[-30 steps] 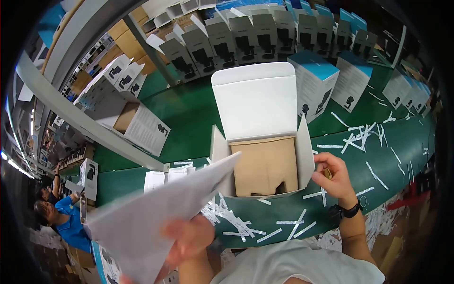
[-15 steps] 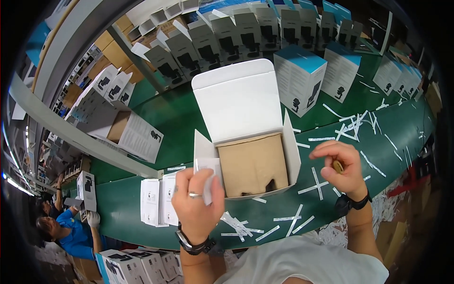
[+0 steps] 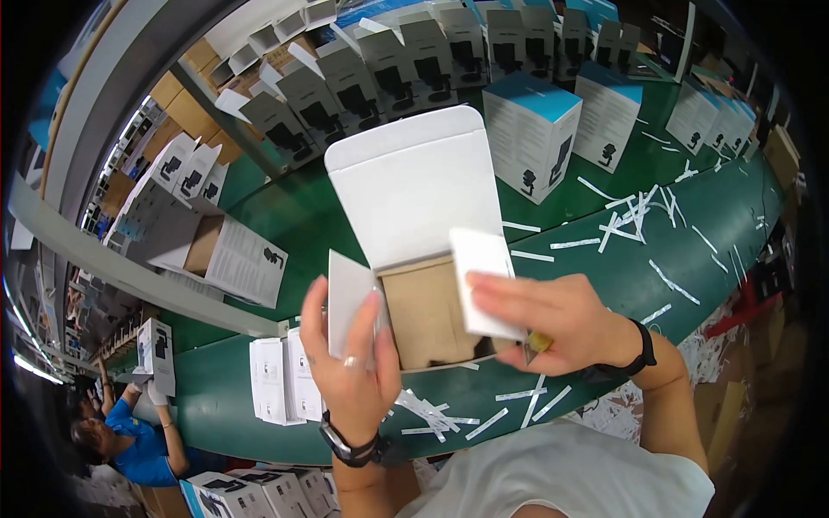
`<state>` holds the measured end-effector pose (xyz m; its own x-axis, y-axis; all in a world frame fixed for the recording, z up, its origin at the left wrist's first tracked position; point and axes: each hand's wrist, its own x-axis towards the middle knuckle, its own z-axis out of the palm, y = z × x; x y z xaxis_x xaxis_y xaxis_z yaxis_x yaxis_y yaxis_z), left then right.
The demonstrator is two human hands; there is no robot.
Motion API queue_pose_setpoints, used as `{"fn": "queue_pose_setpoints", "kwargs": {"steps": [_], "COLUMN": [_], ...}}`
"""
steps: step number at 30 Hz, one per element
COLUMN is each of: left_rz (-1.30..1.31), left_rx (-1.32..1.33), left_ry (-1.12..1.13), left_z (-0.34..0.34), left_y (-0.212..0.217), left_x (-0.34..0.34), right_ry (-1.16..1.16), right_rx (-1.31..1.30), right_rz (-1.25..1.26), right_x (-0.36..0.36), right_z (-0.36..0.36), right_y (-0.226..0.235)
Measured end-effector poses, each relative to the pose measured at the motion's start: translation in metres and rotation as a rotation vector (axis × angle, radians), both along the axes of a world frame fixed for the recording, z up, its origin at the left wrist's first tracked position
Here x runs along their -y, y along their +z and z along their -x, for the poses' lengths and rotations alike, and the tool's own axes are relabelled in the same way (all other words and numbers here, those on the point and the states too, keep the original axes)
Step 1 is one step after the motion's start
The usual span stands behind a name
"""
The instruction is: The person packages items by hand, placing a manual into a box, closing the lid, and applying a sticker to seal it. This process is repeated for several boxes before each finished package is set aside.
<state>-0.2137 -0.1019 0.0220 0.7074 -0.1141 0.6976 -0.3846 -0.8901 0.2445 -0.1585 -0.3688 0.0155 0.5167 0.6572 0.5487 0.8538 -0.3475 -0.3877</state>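
An open white carton (image 3: 414, 173) stands in front of me, its lid raised at the back. Inside lies a brown cardboard insert (image 3: 423, 306). My left hand (image 3: 354, 367) has its fingers and thumb on either side of the carton's left side flap (image 3: 348, 289). The right side flap (image 3: 480, 281) leans inward over the insert, with fingers of my right hand (image 3: 561, 315) pressed against it. Low in that hand, a small yellow-brown thing (image 3: 540, 342) sits held by the curled fingers; its kind is unclear.
White leaflets (image 3: 281, 380) lie in stacks left of the carton. Paper strips (image 3: 440, 414) are strewn over the green table (image 3: 224, 371). Finished-looking cartons (image 3: 531, 129) stand behind, and a metal post (image 3: 147, 268) crosses the left. A co-worker in blue (image 3: 142, 440) is at far left.
My right hand has moved left onto the right side flap, which now leans inward. My left hand has come onto the left flap; the white paper seen beside the insert no longer shows.
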Motion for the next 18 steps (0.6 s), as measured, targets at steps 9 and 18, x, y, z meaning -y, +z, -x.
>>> {"fn": "queue_pose_setpoints", "kwargs": {"steps": [9, 18], "left_rz": [-0.393, -0.361], "left_rx": [-0.094, -0.101], "left_ry": [-0.061, -0.099], "left_z": [0.025, 0.025], "left_y": [-0.02, -0.022], "left_x": [0.055, 0.063], "right_ry": [0.047, -0.378], "right_rx": [-0.227, -0.052], "right_rz": [-0.129, 0.015], "right_x": [0.019, 0.013], "right_z": [-0.015, -0.032], "right_y": [0.029, 0.011]}}
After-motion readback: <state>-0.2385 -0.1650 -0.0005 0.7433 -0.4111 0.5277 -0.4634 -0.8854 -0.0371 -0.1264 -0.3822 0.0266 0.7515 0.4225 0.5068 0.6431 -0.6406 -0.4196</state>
